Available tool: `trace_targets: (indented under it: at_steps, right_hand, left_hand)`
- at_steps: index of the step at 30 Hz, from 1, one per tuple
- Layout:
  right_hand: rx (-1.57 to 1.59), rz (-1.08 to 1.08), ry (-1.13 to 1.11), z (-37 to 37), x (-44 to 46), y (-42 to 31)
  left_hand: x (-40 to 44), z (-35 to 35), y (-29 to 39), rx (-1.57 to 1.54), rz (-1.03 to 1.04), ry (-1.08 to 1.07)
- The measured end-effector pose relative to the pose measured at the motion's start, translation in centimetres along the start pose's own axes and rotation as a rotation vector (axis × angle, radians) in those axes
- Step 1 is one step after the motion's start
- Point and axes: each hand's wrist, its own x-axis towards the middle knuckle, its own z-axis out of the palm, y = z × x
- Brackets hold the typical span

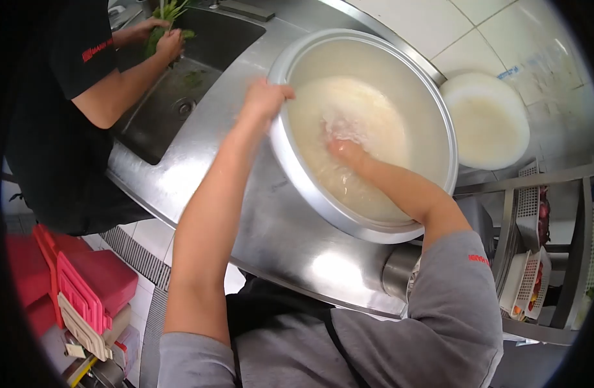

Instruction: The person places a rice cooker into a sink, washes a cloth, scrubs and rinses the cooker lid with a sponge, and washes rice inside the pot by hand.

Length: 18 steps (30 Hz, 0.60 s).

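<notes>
A large silver metal pot (282,139) stands on the steel counter, holding cloudy, whitish water (374,110) with a pale mass under it that I cannot make out clearly. My left hand (264,100), a little blurred, grips the pot's rim on the left side. Inside the pot, my right hand (343,147) is dipped into the water, which ripples and splashes around it. Its fingers are under the surface and hidden, so whether they hold anything does not show.
At the left, another person's hands (169,42) hold leafy greens (172,14) over a dark sink (138,129). Right of the pot sits a round white container (484,119) with a pale content. A metal rack (504,220) with baskets stands at right; red bins (93,278) are lower left.
</notes>
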Motion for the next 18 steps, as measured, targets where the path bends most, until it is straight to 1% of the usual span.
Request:
trace_targets:
  at_steps: [1,3,4,5,6,7,8,10,12,14,16,17,18]
  right_hand:
    - [0.009,-0.009,0.001,-0.3,1.1,-0.3]
    - [-0.285,0.036,0.361,-1.7,2.2,-0.3]
    - [-0.439,0.064,0.54,-2.6,2.6,-0.1]
    - [-0.44,0.055,0.639,-1.7,4.4,0.5]
    - [-0.438,0.044,0.741,0.0,6.6,0.4]
    - [-0.545,0.164,0.555,-0.9,6.8,-3.7]
    - [-0.648,0.282,0.361,-1.6,6.3,-8.2]
    - [-0.723,0.115,0.498,2.3,5.8,-10.6]
    - [-0.62,-0.054,0.563,3.1,0.6,-13.3]
    - [-0.449,-0.193,0.381,4.4,-2.6,-11.6]
    - [-0.273,-0.176,0.025,2.8,-7.1,-10.2]
    - [-0.223,-0.224,0.072,2.4,-8.5,-8.6]
    - [-0.17,-0.271,0.119,2.5,-9.4,-6.9]
  left_hand:
    - [-1.9,0.5,-0.4,-0.023,0.044,0.045]
    - [-7.2,1.8,-1.3,-0.179,0.034,0.148]
    - [-9.0,2.1,-3.4,-0.2,0.081,0.152]
    - [-11.3,2.7,-5.3,-0.207,0.141,0.183]
    - [-14.0,3.1,-6.7,-0.227,0.151,0.168]
    - [-16.9,2.8,-6.3,-0.273,0.047,0.055]
    - [-16.7,2.3,-7.0,-0.276,0.053,0.053]
    - [-15.2,-0.2,-9.1,-0.46,0.073,0.121]
    - [-11.5,-2.4,-4.5,-0.034,0.241,0.289]
    - [-7.6,-3.1,-1.5,0.474,0.399,0.298]
    - [-4.4,-1.8,-0.4,0.911,0.504,0.31]
    - [-4.2,-0.8,-0.2,0.903,0.495,0.309]
    - [-4.3,0.5,0.1,1.088,0.455,0.277]
